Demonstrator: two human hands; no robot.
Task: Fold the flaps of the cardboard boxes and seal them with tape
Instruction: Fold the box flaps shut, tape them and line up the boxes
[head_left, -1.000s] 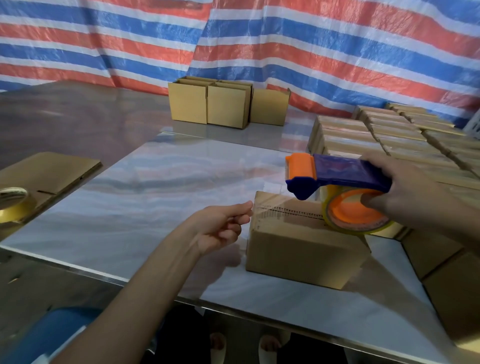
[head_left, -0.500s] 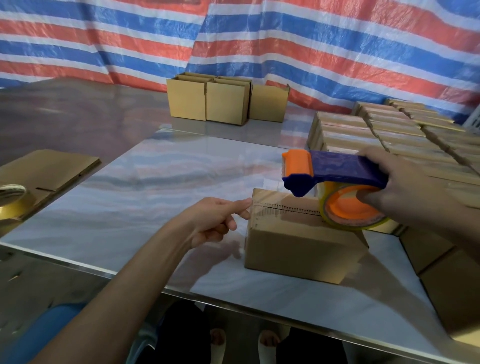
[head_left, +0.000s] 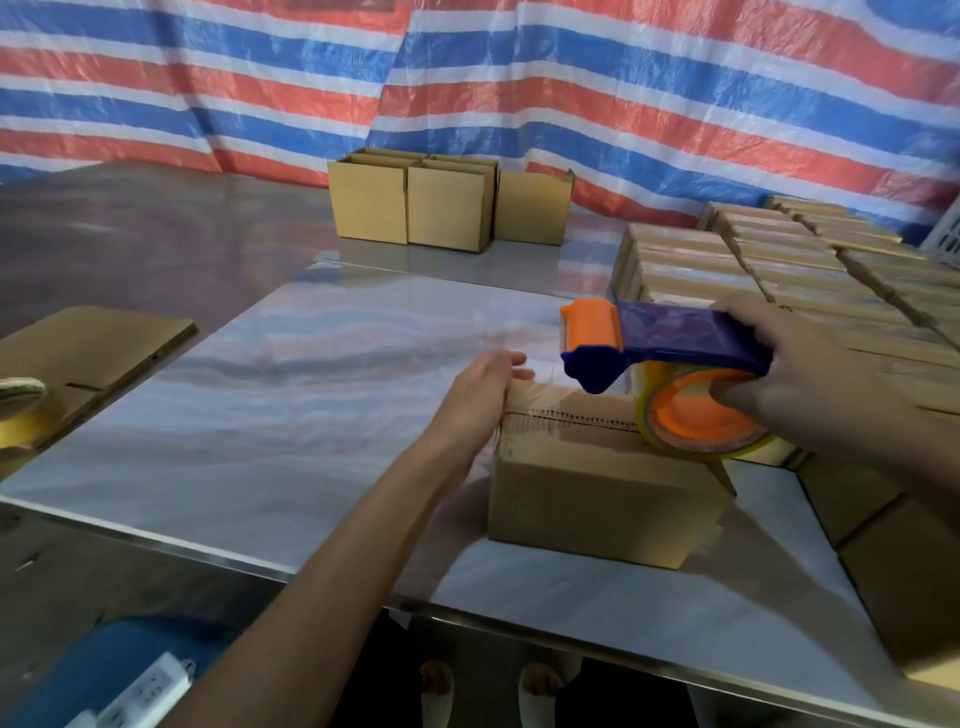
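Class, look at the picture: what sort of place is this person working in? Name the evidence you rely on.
Probably a makeshift packing workshop: rows of sealed cardboard boxes stacked on the right, a striped tarpaulin as a wall, and a tape dispenser held over a box.

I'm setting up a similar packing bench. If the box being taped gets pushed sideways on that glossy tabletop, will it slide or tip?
Probably slide: the cardboard box sits low and wide, and the table looks smooth and reflective. It likely is light, so the left hand bracing its end seems needed while the right hand works the tape dispenser.
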